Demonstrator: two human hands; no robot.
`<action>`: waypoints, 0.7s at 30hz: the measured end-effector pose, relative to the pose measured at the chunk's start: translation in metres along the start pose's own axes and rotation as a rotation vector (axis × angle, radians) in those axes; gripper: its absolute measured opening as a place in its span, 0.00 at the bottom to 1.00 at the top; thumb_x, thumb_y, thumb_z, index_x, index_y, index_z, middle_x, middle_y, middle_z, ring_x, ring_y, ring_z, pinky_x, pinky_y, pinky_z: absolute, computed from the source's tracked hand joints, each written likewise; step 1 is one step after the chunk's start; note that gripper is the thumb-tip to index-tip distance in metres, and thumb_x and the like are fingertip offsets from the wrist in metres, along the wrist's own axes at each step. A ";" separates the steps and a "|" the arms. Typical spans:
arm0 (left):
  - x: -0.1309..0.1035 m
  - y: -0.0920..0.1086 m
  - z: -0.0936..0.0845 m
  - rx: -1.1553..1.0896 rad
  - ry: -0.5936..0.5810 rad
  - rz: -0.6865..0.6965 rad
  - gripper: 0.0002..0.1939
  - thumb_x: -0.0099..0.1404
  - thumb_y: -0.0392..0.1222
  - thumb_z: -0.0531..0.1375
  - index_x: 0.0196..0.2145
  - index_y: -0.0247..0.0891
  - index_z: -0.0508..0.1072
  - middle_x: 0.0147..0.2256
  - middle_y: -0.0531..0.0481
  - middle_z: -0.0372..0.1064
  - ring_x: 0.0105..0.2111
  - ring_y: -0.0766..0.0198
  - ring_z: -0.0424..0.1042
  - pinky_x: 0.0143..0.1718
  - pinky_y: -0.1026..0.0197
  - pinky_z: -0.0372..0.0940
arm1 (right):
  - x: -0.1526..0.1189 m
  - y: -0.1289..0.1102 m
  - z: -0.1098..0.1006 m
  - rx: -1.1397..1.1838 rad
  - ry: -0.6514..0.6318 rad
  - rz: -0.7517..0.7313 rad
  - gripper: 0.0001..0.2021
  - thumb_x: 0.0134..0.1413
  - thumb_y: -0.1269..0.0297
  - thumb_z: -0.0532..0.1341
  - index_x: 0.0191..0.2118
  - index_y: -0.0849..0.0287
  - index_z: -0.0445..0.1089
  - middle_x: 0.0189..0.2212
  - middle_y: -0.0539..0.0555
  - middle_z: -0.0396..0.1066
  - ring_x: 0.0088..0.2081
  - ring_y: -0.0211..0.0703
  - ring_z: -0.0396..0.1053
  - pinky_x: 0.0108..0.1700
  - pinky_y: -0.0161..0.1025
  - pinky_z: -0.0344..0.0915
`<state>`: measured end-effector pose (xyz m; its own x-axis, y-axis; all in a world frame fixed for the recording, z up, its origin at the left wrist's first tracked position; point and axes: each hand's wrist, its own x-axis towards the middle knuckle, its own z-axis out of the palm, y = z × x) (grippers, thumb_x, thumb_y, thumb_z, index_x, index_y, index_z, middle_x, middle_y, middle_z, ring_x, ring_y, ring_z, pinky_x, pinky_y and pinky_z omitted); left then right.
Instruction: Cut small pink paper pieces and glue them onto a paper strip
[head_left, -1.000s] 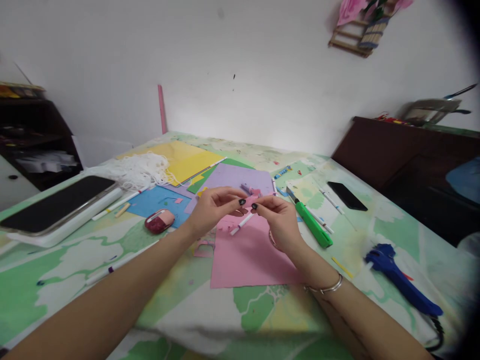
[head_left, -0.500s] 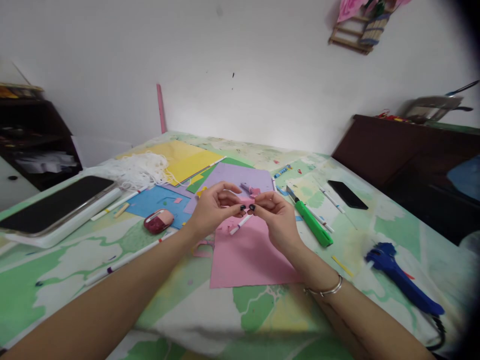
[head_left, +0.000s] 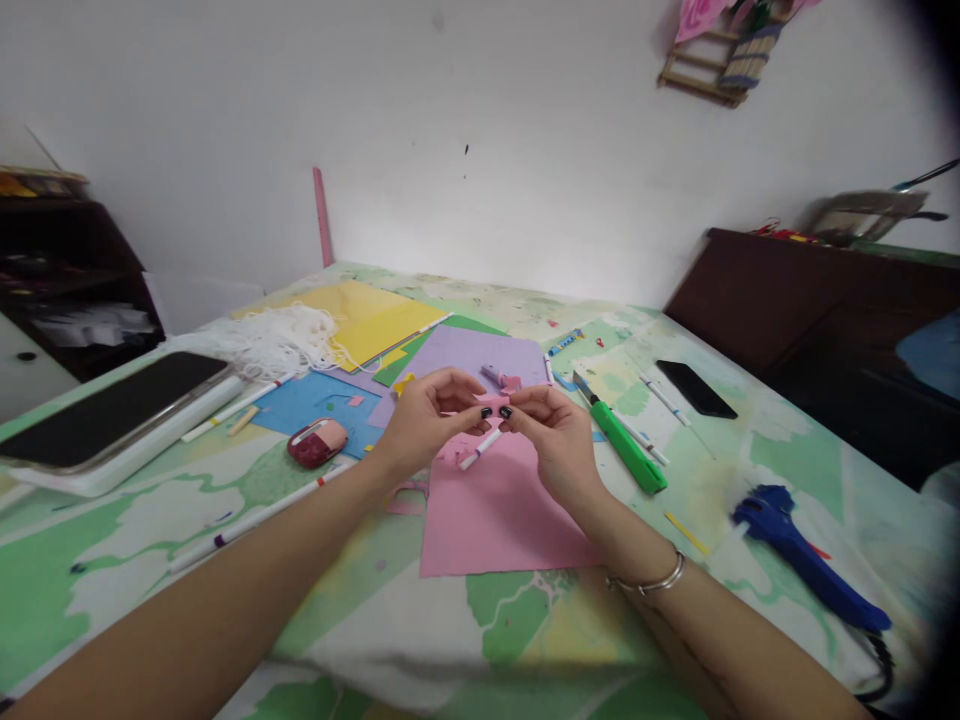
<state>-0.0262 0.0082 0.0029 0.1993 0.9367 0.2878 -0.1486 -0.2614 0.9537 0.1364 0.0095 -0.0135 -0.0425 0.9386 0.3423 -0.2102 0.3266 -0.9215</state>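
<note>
Thumb and fingers of my left hand (head_left: pixel 431 415) pinch one side of a small pink foam piece (head_left: pixel 493 402). On its other side my right hand (head_left: pixel 556 425) pinches it too, so the fingertips nearly meet. Much of the piece hides behind the fingers. Both hands are held above a pink foam sheet (head_left: pixel 510 515). A white marker (head_left: pixel 480 450) lies on that sheet just below the fingertips, with small pink scraps beside it. Behind the hands, a little purple and pink rolled piece (head_left: pixel 501 379) rests on a purple sheet (head_left: pixel 480 350).
Right of my hands lie a green box cutter (head_left: pixel 626 445), a black phone (head_left: pixel 695 388) and a blue glue gun (head_left: pixel 810 560). Leftward are an earbud case (head_left: pixel 317 442), a blue sheet (head_left: pixel 300 405), white yarn (head_left: pixel 285 340) and a large phone (head_left: pixel 112 405) on a white box.
The small pink piece now shows more clearly above the thumbs, as both hands have tilted it slightly. Nothing else on the table has moved.
</note>
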 end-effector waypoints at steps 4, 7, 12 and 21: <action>0.001 0.000 0.000 0.051 -0.014 -0.013 0.11 0.53 0.40 0.65 0.32 0.32 0.72 0.27 0.50 0.72 0.26 0.66 0.73 0.31 0.62 0.71 | -0.001 0.001 0.001 -0.009 -0.006 -0.001 0.07 0.44 0.67 0.67 0.31 0.60 0.70 0.24 0.49 0.73 0.26 0.37 0.71 0.33 0.38 0.67; 0.000 0.001 0.000 0.064 -0.019 -0.040 0.10 0.54 0.40 0.65 0.32 0.31 0.73 0.26 0.50 0.71 0.26 0.67 0.72 0.31 0.63 0.70 | -0.001 0.002 0.000 -0.026 0.000 -0.002 0.07 0.44 0.67 0.66 0.31 0.59 0.70 0.24 0.49 0.73 0.25 0.37 0.71 0.32 0.37 0.67; 0.000 0.002 0.001 0.057 -0.010 -0.062 0.09 0.53 0.39 0.65 0.30 0.31 0.72 0.23 0.51 0.71 0.24 0.67 0.71 0.29 0.64 0.69 | -0.001 0.002 -0.001 -0.033 0.007 -0.007 0.06 0.45 0.68 0.66 0.31 0.59 0.70 0.23 0.48 0.73 0.25 0.36 0.70 0.31 0.37 0.66; 0.000 0.001 0.001 0.055 -0.026 -0.062 0.07 0.54 0.39 0.64 0.29 0.32 0.73 0.23 0.51 0.71 0.25 0.67 0.71 0.30 0.64 0.69 | -0.002 0.003 -0.001 -0.038 -0.015 -0.021 0.06 0.45 0.66 0.66 0.32 0.59 0.70 0.24 0.49 0.73 0.26 0.37 0.71 0.33 0.37 0.67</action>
<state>-0.0257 0.0079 0.0045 0.2320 0.9453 0.2292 -0.0815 -0.2159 0.9730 0.1365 0.0090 -0.0173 -0.0528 0.9299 0.3641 -0.1738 0.3505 -0.9203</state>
